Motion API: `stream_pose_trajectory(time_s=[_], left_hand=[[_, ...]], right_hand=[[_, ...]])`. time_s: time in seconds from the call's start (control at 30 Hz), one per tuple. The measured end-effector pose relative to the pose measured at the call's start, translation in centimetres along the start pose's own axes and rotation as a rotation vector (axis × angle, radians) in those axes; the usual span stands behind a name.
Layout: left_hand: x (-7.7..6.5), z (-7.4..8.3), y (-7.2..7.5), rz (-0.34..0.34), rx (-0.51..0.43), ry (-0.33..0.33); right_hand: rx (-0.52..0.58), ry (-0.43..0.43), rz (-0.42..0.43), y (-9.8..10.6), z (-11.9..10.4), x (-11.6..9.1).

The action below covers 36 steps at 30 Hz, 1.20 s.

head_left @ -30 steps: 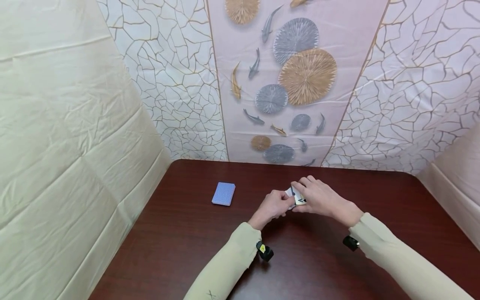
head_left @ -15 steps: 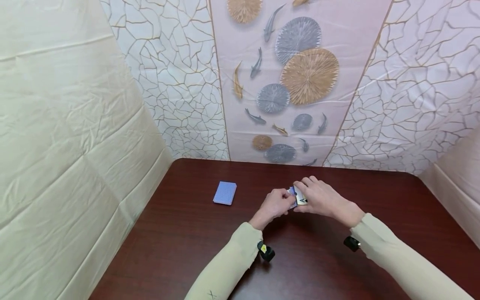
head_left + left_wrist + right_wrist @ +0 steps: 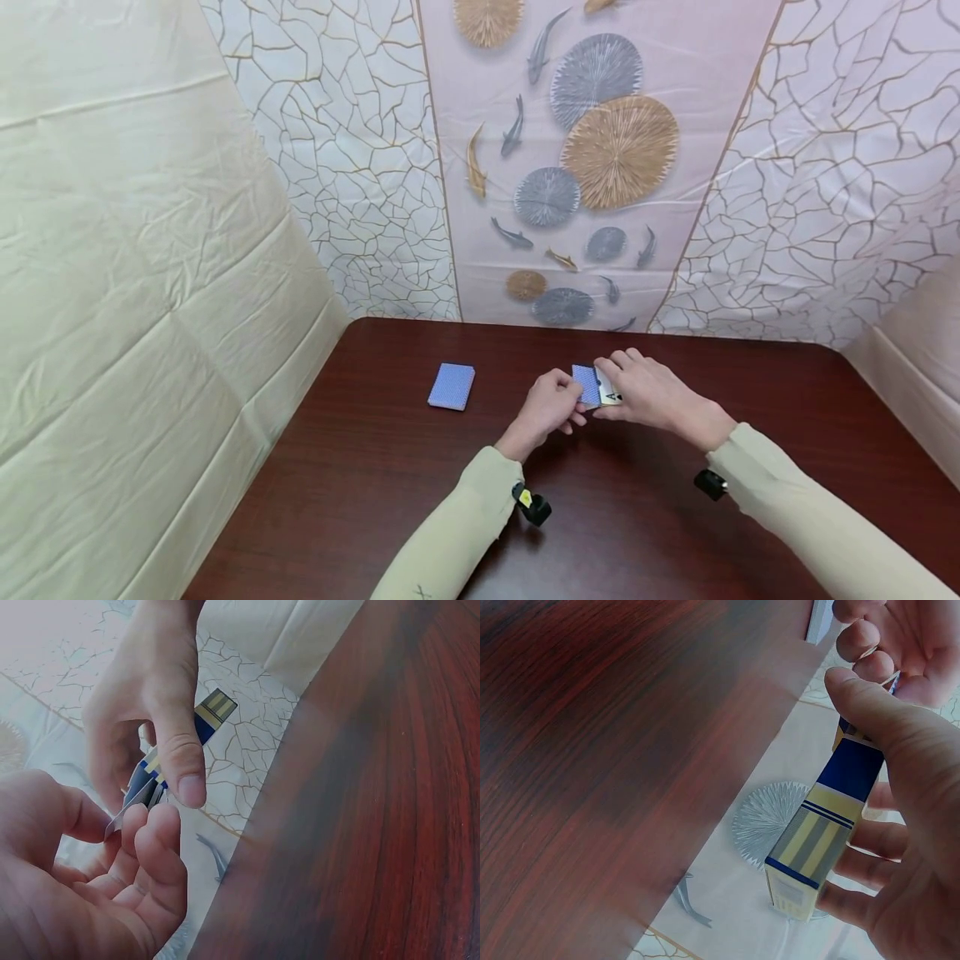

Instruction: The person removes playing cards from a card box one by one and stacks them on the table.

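My right hand (image 3: 654, 393) holds a card box (image 3: 608, 392) raised above the table, thumb on one side and fingers on the other. An ace is printed on its white face; the right wrist view shows its blue and yellow striped side (image 3: 817, 817). From its left end stick out blue-backed playing cards (image 3: 585, 382). The thumb and fingertips of my left hand (image 3: 546, 407) pinch their edge; in the left wrist view a thin pale edge (image 3: 129, 810) shows at those fingertips. How many cards they pinch is hidden.
A squared deck of blue-backed cards (image 3: 452, 387) lies to the left on the dark red-brown table (image 3: 360, 517). Behind the table's far edge hangs a patterned cloth (image 3: 555, 250); a plain cream cloth (image 3: 150, 333) stands along the left side.
The left hand has drawn slightly away from the right. More of the blue card backs shows between the hands, where a white strip showed before. The deck lies still.
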<state>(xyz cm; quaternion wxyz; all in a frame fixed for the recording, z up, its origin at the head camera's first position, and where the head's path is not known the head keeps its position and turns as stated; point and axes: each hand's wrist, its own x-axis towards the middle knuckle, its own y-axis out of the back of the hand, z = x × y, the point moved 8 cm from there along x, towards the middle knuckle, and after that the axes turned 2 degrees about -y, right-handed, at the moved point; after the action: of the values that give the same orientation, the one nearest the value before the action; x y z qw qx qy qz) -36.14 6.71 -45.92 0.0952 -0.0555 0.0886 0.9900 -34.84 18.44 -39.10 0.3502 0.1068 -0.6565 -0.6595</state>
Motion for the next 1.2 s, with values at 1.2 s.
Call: stream_pose_trajectory(time_s=[1.2], left_hand=[[0.2, -0.3, 2.6, -0.049, -0.241, 0.006]], right_hand=[[-0.012, -0.029, 0.025, 0.9, 1.0, -0.7]])
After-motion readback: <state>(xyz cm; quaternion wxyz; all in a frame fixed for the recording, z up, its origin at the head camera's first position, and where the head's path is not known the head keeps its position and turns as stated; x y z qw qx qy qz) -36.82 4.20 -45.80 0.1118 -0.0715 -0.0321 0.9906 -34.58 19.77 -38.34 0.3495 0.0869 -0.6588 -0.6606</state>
